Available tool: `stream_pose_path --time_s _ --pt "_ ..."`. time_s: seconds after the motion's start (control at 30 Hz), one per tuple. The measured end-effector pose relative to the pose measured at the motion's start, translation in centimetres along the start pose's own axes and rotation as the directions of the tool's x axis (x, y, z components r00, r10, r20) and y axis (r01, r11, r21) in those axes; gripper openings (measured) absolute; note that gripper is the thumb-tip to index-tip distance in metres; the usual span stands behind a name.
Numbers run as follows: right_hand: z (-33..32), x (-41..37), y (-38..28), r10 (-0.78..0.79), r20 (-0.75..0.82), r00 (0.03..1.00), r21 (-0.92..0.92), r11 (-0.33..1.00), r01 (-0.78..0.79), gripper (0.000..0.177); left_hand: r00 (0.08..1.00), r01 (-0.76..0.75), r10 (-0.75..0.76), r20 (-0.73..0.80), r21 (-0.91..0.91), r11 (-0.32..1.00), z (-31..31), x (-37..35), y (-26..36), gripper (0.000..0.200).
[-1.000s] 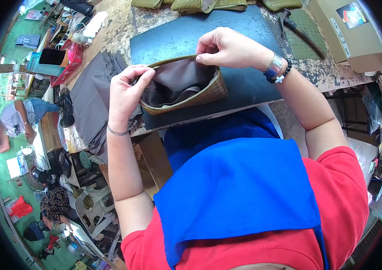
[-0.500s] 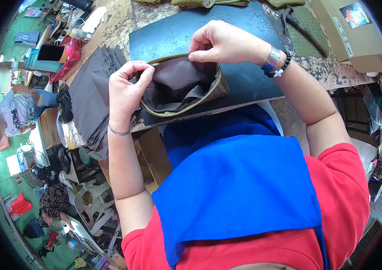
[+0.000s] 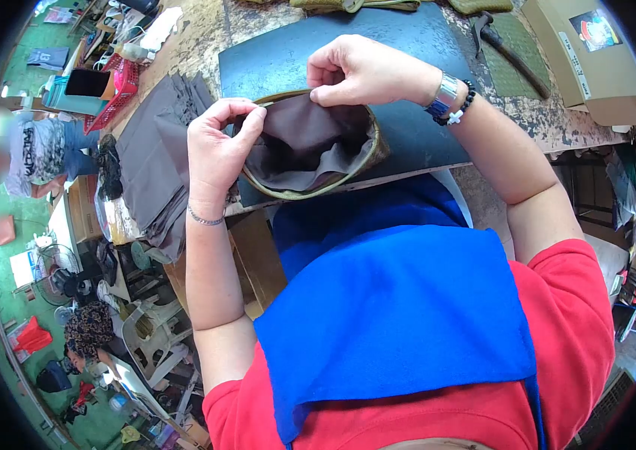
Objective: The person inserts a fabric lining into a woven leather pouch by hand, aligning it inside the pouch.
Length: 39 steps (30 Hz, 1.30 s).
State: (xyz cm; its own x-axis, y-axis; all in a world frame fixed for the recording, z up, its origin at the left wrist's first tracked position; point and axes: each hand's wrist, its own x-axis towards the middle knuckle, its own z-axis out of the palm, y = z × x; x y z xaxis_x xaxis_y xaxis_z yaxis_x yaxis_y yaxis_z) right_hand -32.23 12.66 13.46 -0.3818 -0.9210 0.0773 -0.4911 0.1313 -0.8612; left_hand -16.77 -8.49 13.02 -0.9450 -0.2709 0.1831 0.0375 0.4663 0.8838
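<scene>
Lined pouch (image 3: 304,146) at upper centre.
Left grip (image 3: 216,146) pinches its upper-left edge, right grip (image 3: 369,71) its top edge; it lies mostly below both pinches.

I am finding no legible wording: the tan cardboard box (image 3: 612,75) is bearing a narrow white printed strip (image 3: 575,66); a co-worker's pale shirt (image 3: 46,154) is showing blurred dark lettering.

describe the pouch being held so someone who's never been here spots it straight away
Find the scuffed workbench, then the big black mat on it. At the mat's near edge, the left hand and right hand hold a pouch. Unlike the flat cloth pile to its left, it gapes open, an olive rim circling its dark lining.
</scene>
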Motion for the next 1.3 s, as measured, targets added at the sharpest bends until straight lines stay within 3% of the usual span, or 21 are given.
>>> stream_pose_path --time_s 0.07,0.23,0.37,0.6,0.7,0.87,1.3 --pt "0.1 0.2 0.1 -0.021 -0.011 1.000 0.041 0.999 0.022 0.024 0.999 0.033 -0.033 0.010 -0.030 0.999 0.0 0.1 0.2 0.009" --pt "-0.4 0.9 -0.6 -0.014 0.063 0.998 -0.049 0.999 0.017 0.025 0.998 -0.065 0.066 -0.007 0.038 0.997 0.2 0.1 0.3 0.012" --pt "0.1 1.2 0.0 -0.072 0.012 0.997 -0.017 0.997 0.073 0.025 1.000 0.003 -0.003 0.008 0.030 1.000 0.3 0.1 0.4 0.013" --pt "-0.1 1.4 -0.5 -0.100 0.078 0.992 -0.067 0.992 0.105 0.024 0.999 0.026 -0.027 0.022 0.013 1.000 0.2 0.1 0.8 0.013" --pt "0.1 1.4 -0.3 -0.153 0.048 0.987 -0.076 0.985 0.156 0.024 0.997 -0.070 0.069 0.044 0.043 0.997 0.0 0.0 1.0 0.012" --pt "-0.2 1.4 -0.8 -0.143 0.106 0.984 -0.108 0.982 0.155 0.022 0.996 -0.078 0.074 0.045 0.084 0.993 -0.6 -0.6 2.0 0.011" --pt "1.2 2.5 -0.4 -0.201 0.042 0.979 -0.057 0.978 0.203 0.025 0.999 -0.047 0.048 -0.010 0.074 0.996 0.3 -0.4 1.4 0.012"
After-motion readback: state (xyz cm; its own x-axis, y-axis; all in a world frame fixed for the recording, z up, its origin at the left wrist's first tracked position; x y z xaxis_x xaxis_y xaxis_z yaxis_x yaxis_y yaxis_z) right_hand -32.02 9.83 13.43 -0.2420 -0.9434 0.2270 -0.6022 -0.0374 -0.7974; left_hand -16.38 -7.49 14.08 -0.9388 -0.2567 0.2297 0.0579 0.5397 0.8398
